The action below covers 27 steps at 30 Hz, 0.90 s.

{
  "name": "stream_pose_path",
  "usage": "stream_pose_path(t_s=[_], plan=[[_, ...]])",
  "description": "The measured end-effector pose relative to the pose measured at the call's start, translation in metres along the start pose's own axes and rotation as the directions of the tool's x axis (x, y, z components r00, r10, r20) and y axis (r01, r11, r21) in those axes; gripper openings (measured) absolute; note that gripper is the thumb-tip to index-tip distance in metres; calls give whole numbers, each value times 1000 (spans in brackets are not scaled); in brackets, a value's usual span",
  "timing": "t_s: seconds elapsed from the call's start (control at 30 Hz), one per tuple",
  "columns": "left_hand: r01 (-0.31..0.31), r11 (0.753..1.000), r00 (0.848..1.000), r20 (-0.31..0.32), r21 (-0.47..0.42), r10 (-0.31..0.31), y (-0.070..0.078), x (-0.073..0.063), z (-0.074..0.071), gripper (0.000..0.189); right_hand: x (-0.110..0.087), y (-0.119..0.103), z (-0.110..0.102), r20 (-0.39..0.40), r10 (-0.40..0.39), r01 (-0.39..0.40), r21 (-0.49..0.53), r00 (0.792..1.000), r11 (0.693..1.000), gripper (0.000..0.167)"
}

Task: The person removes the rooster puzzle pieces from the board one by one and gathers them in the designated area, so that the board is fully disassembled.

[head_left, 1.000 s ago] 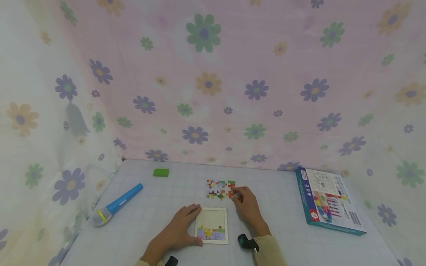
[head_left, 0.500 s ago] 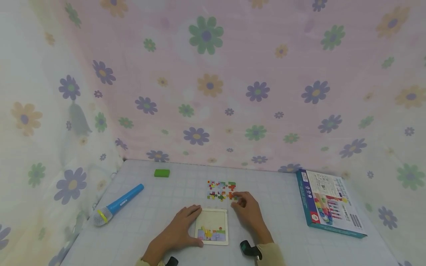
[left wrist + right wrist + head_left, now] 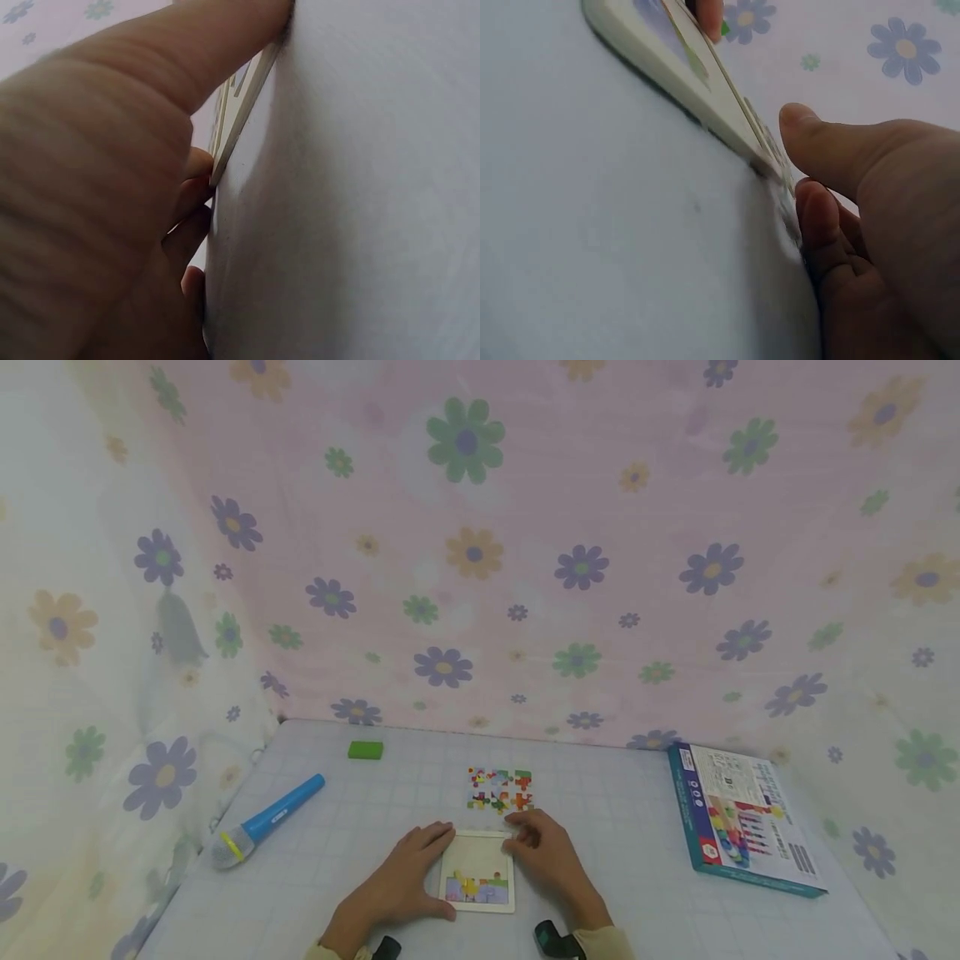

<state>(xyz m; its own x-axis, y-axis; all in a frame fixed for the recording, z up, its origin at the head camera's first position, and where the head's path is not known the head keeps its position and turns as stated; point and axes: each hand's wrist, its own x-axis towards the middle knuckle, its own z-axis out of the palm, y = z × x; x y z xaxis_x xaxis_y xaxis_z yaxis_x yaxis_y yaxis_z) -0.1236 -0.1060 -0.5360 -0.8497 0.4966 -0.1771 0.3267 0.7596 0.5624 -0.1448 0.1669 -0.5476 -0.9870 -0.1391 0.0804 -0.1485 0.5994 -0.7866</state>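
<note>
Nearest, bottom edge of frame: beige sleeves (image 3: 604, 943) at both wrists, each wrist carrying a dark device (image 3: 553, 938).

Left hand (image 3: 397, 877), lower centre: fingers relaxed and fairly straight, unclenched, resting along the left side of a small cream puzzle tray (image 3: 476, 852). Thumb at the tray's lower left corner, fingertips at its upper left corner. Left wrist view agrees: thumb across the near corner, fingers by the far one.

Right hand (image 3: 553, 858), just right of centre: loosely curled at the tray's upper right corner. Thumb and forefinger stand apart in the right wrist view; reads as released, no grip seen.

Tray lies flat at lower centre, between the hands. Fitted pieces (image 3: 476, 891) fill its lower part, mostly lilac and yellow, a little green and orange at right; bare cream base above.

Just beyond the tray's upper edge: loose puzzle pieces (image 3: 498, 788) in two rows, multicoloured, orange ones at the right end.

Left of frame: toy microphone (image 3: 273, 817), blue handle slanting to upper right, grey head with yellow band toward lower left. Right of frame: flat box (image 3: 742, 818), printed white top, teal and purple sides, lying at a slant.

Farther, left of centre: green block (image 3: 365, 750) near the far edge of the pale table (image 3: 600, 793).

Behind all: flowered cloth (image 3: 517, 502), pink in the middle, whitish at both sides.
</note>
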Motion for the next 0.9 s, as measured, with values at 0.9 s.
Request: stream_pose_path(t_s=[0.9], plan=[[-59,998,998,-36,26,60,-4,1,1,115,-23,-51,25,371,-190,244,-104,909,964,45]])
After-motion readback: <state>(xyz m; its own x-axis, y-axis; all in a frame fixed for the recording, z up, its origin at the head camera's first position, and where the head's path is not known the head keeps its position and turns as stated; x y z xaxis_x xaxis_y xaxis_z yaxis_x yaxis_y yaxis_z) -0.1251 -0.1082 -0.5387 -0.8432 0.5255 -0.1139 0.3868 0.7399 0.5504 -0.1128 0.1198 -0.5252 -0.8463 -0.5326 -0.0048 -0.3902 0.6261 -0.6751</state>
